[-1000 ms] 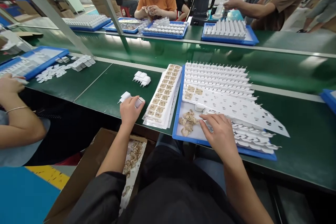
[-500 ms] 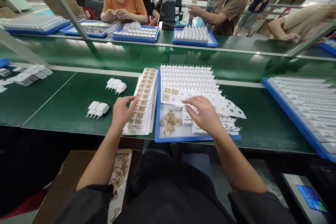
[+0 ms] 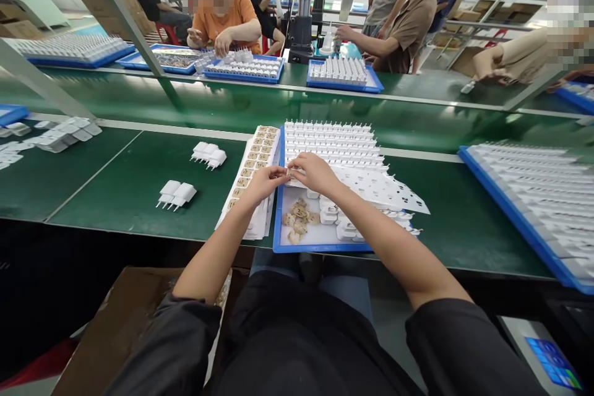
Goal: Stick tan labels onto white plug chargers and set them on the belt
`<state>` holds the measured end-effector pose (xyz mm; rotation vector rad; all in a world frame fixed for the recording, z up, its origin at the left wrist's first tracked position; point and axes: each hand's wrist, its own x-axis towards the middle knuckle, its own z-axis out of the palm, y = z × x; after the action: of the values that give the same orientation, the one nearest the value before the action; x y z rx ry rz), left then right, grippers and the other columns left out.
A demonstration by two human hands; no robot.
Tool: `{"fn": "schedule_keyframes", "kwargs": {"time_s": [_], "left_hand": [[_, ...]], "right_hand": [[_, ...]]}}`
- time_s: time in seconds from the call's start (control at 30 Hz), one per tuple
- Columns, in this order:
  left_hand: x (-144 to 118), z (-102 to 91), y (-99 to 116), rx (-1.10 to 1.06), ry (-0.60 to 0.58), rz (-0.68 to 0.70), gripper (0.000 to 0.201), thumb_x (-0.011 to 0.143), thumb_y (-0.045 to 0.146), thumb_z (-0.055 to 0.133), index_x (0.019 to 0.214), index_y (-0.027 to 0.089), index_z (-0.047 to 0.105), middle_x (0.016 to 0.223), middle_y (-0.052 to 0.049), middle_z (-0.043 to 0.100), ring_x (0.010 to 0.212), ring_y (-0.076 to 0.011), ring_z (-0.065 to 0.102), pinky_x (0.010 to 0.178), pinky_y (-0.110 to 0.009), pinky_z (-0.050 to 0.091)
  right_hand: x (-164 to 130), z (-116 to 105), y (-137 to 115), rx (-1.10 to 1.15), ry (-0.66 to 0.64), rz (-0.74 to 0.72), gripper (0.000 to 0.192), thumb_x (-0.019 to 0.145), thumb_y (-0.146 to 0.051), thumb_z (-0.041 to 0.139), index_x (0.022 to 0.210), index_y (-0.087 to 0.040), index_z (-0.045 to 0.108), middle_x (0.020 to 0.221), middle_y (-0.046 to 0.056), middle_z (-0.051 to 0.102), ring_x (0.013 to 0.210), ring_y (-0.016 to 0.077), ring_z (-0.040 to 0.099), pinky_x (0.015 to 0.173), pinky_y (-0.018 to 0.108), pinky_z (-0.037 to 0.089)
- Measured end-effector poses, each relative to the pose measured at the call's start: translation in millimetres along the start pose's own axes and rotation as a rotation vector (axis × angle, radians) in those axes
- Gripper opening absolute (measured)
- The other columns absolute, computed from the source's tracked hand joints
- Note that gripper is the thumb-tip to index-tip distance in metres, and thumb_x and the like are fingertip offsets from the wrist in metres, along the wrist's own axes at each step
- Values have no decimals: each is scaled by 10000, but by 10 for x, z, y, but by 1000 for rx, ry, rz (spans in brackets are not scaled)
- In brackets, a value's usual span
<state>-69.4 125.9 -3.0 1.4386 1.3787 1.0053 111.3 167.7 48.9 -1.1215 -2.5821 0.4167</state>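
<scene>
Your left hand (image 3: 268, 182) and right hand (image 3: 316, 173) meet, fingertips together, at the blue tray's (image 3: 277, 232) left side; I can't tell whether either pinches anything. The punched sheet (image 3: 371, 189) lies across the tray, probably light, floppy, easily creased: hold its edge. The green counter (image 3: 464, 210) looks smooth; co-workers (image 3: 239, 15) face you across a bright workshop.

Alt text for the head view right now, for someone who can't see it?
A person's left hand and right hand are close together near the left edge of a blue tray holding white pronged plugs and tan scraps; whether the hands grip anything is unclear. Beside the tray, on a green table, lie white sheets with tan squares.
</scene>
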Motion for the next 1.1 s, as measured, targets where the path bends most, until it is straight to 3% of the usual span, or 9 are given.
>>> {"fn": "schedule_keyframes", "kwargs": {"time_s": [0.23,0.37,0.57,0.67,0.8,0.9,1.0,1.1], "left_hand": [[84,15,13,-17,66,-51,515,795,672,559,715,177,676,689,-39,656,602,-151,528,619,-296,397],[78,20,98,42,72,-51,436,772,585,619,610,181,624,573,-1,569,556,-130,467,578,-278,331],[117,17,181,150,133,20,367,815,519,595,697,179,667,628,5,623,588,-138,501,609,-276,358],[225,-57,193,231,169,49,333,828,496,608,777,183,711,684,-10,669,650,-170,556,651,-291,385],[179,-117,249,346,266,71,283,841,444,644,920,191,742,778,-40,690,751,-213,586,721,-315,398],[-90,64,316,487,328,234,320,933,462,577,1065,204,714,908,-63,694,864,-230,597,819,-338,423],[-406,449,345,603,95,483,323,888,511,680,1033,226,727,1108,-100,678,1047,-285,577,936,-403,426],[-592,823,321,701,-64,541,366,779,433,827,1079,249,724,1407,-135,552,1194,-361,510,980,-491,416]], "right_hand": [[-1,3,-17,-5,21,-5,125,934,-149,606,940,-202,720,981,65,736,958,235,639,748,303,407],[-19,-13,-47,-8,6,0,146,941,-142,571,946,-201,704,970,67,750,914,240,660,723,307,400],[-172,-267,-14,156,0,-44,122,934,-151,550,967,-203,655,1025,59,758,962,227,687,824,331,473],[-401,-481,12,369,146,-72,79,941,-239,578,955,-206,649,1070,75,743,1017,234,685,879,377,521],[-918,-649,25,561,399,37,108,935,-321,637,913,-218,658,947,49,730,912,216,697,839,385,562],[-1355,-618,36,661,513,95,63,927,-286,668,904,-228,661,896,34,706,861,203,680,825,383,561],[-1686,-500,53,746,603,134,29,919,-251,685,905,-242,661,882,30,674,870,203,658,806,368,551],[-1878,-379,63,772,663,159,36,911,-228,695,907,-251,668,914,39,656,930,214,646,833,371,541]]}}
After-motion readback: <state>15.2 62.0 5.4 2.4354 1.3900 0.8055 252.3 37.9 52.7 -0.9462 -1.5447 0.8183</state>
